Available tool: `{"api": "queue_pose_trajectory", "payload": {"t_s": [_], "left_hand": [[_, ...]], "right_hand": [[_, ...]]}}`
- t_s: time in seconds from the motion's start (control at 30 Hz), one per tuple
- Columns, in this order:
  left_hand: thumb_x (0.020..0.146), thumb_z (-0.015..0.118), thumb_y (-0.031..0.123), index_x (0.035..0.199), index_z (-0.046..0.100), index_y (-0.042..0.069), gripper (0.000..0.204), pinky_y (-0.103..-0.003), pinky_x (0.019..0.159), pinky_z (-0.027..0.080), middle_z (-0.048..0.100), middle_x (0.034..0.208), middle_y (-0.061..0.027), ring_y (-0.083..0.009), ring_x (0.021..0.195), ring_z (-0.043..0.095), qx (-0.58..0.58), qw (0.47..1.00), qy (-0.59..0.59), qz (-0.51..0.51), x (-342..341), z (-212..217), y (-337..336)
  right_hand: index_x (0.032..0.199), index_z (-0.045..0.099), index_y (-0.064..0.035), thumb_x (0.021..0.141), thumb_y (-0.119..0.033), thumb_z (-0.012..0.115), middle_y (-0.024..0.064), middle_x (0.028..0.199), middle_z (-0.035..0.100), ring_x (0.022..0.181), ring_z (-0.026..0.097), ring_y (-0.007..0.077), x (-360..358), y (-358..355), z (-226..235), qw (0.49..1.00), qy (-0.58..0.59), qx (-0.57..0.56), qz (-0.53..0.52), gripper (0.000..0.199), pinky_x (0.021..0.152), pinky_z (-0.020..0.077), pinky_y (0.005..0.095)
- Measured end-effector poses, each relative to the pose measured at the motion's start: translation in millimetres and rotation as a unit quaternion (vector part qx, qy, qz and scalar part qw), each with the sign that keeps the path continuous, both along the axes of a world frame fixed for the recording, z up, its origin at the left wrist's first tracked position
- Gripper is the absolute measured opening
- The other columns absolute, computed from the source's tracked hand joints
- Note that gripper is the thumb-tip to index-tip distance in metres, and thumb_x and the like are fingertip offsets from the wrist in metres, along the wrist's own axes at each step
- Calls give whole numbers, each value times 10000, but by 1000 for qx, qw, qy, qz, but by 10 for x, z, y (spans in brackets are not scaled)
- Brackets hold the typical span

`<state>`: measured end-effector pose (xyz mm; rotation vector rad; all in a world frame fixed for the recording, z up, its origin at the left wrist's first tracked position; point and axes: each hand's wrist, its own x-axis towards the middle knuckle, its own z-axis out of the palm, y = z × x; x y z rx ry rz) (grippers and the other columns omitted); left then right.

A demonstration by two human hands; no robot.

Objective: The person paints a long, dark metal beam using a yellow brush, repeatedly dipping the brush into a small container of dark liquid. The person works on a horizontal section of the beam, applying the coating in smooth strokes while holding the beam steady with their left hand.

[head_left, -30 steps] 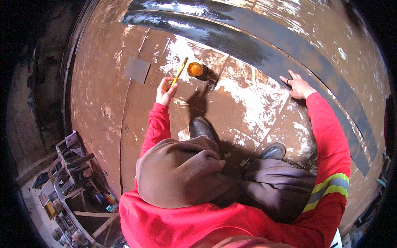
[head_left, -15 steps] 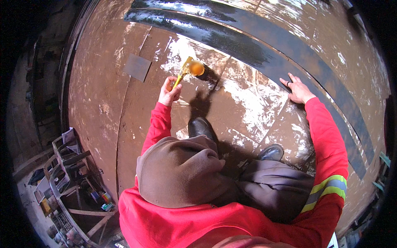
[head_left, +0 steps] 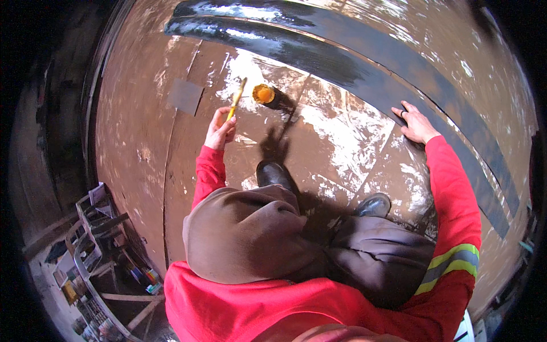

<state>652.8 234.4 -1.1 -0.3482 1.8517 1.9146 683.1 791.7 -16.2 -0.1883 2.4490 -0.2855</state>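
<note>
My left hand is closed around the yellow handle of a paintbrush. The brush is held edge-on, bristles pointing away from me, just left of a small round can with orange-brown contents; the two look apart. My right hand, a dark ring on one finger, rests with spread fingers on the nearer of two long dark strips. At its left end this strip has a glossy black, wet-looking coat; further right it is duller grey. The farther strip lies alongside, similarly coated at its left.
A small grey square plate lies left of my left hand. The brown surface under me is smeared with white patches. My boots stand on it. At lower left is a frame with assorted items around it.
My left hand has drawn the paintbrush slightly left, away from the can, and turned it from flat-on to edge-on. The right hand stays on the strip.
</note>
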Motion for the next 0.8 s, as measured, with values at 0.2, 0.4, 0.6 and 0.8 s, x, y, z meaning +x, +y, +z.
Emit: {"api": "queue_pose_trajectory", "payload": {"t_s": [0.2,0.4,0.6,0.8], "left_hand": [[939,493,227,1090,531,73,219,-221,424,292,467,668,12,-73,476,378,-22,999,19,-26,48,229,91],[922,500,282,1070,601,17,320,-216,469,313,463,656,27,-64,526,404,-151,973,41,-171,-302,578,429],[895,539,133,1098,531,6,240,-251,533,356,507,703,28,-67,620,440,-263,865,232,-359,-1055,1062,1487],[857,593,162,1064,529,74,234,-304,529,369,523,607,-37,-115,582,470,-388,669,328,-543,-1318,1202,2928]], "right_hand": [[1357,448,-181,736,-82,582,209,1454,272,1341,284,338,118,258,-25,999,9,-10,-29,643,1087,300,416],[1355,453,-215,739,-91,573,205,1450,288,1336,300,329,242,482,-51,999,26,12,-43,640,1073,318,428],[1345,467,-254,738,-162,588,224,1454,272,1325,315,342,295,525,-231,998,45,-1,-41,626,1053,341,443],[1334,480,-273,747,-155,584,214,1459,270,1315,331,345,450,710,-170,998,26,-3,-65,608,1025,353,488]]}}
